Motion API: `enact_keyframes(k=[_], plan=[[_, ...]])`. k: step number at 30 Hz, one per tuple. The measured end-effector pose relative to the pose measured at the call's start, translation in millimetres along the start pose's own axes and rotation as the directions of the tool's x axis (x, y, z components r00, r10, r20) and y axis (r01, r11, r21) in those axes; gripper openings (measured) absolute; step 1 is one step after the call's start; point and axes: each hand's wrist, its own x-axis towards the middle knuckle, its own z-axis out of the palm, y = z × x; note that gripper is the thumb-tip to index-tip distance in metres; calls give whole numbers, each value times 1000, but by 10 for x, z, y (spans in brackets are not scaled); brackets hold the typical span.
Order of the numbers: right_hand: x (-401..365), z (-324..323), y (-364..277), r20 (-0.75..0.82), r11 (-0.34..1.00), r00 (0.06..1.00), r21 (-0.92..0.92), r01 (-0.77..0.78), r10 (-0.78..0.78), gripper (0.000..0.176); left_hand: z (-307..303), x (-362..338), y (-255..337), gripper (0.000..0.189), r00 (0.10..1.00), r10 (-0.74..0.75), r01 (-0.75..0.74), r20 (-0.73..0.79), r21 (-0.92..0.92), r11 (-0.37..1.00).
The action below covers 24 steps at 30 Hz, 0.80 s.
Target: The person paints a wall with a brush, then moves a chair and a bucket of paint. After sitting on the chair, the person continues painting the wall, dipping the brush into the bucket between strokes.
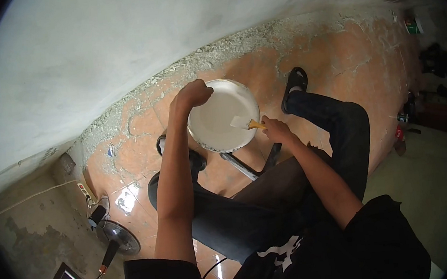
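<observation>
The round white bucket point(216, 119), coated white inside, sits in the middle of the view, held above the floor in front of the person's knees. The left hand point(192, 95) is clenched on the bucket's far left rim. The right hand point(277, 130) grasps the yellow-orange handle of a flat putty knife point(248, 123), whose white-smeared blade lies inside the bucket against its right wall.

Just beneath the bucket, the grey metal legs of a stool point(240, 166) show between the person's dark trousers point(336, 127). A foot in a black sandal point(295, 82) rests on the floor to the far right of the bucket; the other foot point(162, 144) is to the left, partly hidden by the left forearm.

The orange tiled floor point(345, 56) is dusted with white, and a band of grey rubble point(235, 43) runs along the foot of the white plastered wall point(114, 36) beyond. At near left lie a white power strip point(85, 192) and a dark floor fan point(118, 236). Well apart at far right, dark clutter point(437, 60) sits against the edge.
</observation>
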Motion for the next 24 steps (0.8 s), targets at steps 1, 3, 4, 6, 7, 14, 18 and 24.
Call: enact_keyframes(k=[1, 3, 4, 6, 7, 14, 18, 24], plan=[[41, 75, 63, 37, 993, 994, -72, -99, 101, 25, 3, 7, -7, 41, 1000, -1, 1, -3, -3, 1000], [115, 202, 199, 61, 970, 977, -149, -193, 204, 29, 19, 20, -9, 41, 1000, 8, -8, -14, 8, 1000], [145, 246, 240, 64, 968, 977, -169, -188, 201, 30, 17, 28, -3, 41, 1000, 9, -9, -17, 7, 1000], [149, 262, 238, 75, 965, 978, -189, -180, 197, 32, 38, 25, -7, 41, 1000, 15, -15, -21, -7, 1000], [120, 224, 201, 46, 976, 984, -144, -163, 171, 32, 42, 26, -14, 41, 1000, 10, -10, -18, -11, 1000], [91, 136, 41, -18, 983, 985, -69, -170, 169, 29, 23, 18, 20, 42, 1000, 10, -10, -15, -6, 1000], [58, 178, 15, 35, 981, 985, -104, -166, 170, 28, 62, 70, -9, 40, 999, 32, -32, -13, -6, 999], [93, 190, 26, -10, 997, 997, -20, -75, 75, 26, 90, 54, -10, 37, 996, 58, -59, -74, -17, 998]])
